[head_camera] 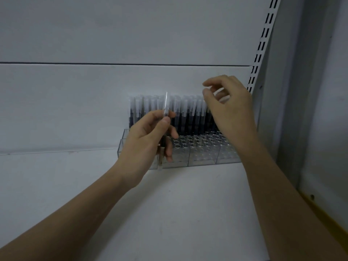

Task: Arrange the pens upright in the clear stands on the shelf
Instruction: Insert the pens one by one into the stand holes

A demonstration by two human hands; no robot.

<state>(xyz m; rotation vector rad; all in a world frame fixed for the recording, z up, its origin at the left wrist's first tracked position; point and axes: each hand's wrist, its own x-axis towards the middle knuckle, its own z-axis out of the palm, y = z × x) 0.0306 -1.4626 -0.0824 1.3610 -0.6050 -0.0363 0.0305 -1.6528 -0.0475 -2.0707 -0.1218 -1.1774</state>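
Pen was upright in our left hand, pinched btwn thumb & fingers, just in front of the clear stand on the shelf. Right hand hovered over racked pens, fingers loosely spread, holding nothing.

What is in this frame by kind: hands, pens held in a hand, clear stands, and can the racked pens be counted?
Hands: 2, left hand and right hand
Pens in hand: 1, pen
Clear stand units: cannot tell
Racked pens: too many and overlapping to count
Total countable: 3
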